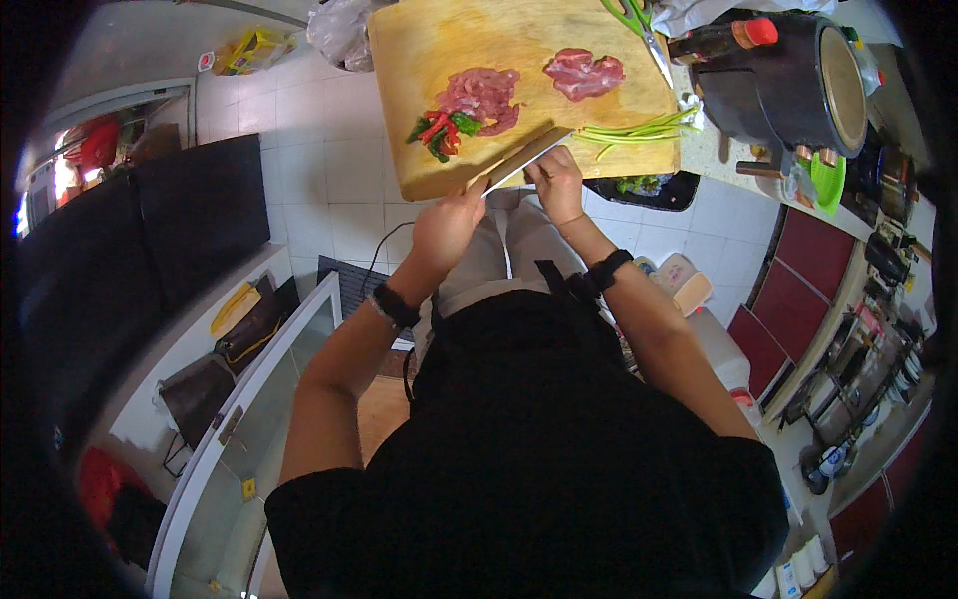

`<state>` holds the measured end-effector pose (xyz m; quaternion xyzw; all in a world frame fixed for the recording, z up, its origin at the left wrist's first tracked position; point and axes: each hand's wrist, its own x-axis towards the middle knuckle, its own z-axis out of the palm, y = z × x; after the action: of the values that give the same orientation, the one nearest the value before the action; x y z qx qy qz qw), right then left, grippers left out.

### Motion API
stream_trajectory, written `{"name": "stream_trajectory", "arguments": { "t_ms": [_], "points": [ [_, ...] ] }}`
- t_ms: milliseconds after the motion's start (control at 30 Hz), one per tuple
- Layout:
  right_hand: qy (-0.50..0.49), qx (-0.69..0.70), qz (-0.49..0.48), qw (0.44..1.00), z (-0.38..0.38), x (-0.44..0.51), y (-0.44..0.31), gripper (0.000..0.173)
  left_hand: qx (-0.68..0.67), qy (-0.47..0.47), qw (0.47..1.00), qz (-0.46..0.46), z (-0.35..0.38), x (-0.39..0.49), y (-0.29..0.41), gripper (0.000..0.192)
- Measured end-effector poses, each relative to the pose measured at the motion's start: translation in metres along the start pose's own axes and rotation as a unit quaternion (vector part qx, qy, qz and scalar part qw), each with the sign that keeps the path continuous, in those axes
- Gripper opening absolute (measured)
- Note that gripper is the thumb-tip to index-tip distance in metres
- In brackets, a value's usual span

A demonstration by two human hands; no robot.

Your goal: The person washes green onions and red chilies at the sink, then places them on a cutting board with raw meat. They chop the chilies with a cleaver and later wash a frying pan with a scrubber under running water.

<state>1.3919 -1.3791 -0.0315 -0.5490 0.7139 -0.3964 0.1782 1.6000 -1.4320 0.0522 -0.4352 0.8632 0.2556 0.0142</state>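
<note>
A wide-bladed kitchen knife (528,159) slants over the near edge of a wooden cutting board (479,34). My left hand (449,224) is closed around its handle, which the fingers mostly hide. Close beside the blade is my right hand (555,183), its fingers curled; whether they hold anything is hidden. Beyond the knife lies a heap of sliced raw meat (479,93), with cut red and green peppers (443,133) at its near left side. A separate raw meat piece (584,73) rests farther right. Thin green stalks (632,133) lie right of the blade tip.
Green-handled scissors (644,34) lie along the board's right edge. To their right stand a red-capped bottle (722,39) and a large dark pot (778,82). A black bin (658,193) holding greens sits below the board. A glass door (247,419) stands at left.
</note>
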Motion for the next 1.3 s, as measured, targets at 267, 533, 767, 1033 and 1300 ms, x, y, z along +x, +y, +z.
{"name": "stream_trajectory", "arguments": {
  "t_ms": [267, 533, 767, 1033, 1300],
  "points": [
    [0.035, 0.025, -0.034, 0.998, 0.000, 0.002, -0.002, 0.008, -0.085, 0.037, 0.996, 0.002, -0.001, 0.012, -0.018, 0.033],
    [0.025, 0.023, 0.004, 0.999, -0.002, 0.000, -0.002, 0.009, -0.037, -0.001, 0.999, -0.013, -0.027, -0.023, 0.001, 0.033],
    [0.017, 0.015, 0.003, 1.000, -0.001, 0.001, -0.002, 0.011, -0.010, -0.038, 0.999, -0.033, -0.002, 0.001, 0.003, 0.036],
    [-0.009, 0.023, 0.006, 1.000, -0.003, 0.002, -0.009, 0.023, -0.022, -0.001, 0.999, -0.031, 0.016, 0.009, -0.011, 0.030],
    [0.158, -0.043, 0.002, 0.987, -0.099, 0.086, 0.008, 0.024, -0.006, 0.021, 1.000, -0.011, 0.007, -0.001, -0.015, 0.037]
  ]
}}
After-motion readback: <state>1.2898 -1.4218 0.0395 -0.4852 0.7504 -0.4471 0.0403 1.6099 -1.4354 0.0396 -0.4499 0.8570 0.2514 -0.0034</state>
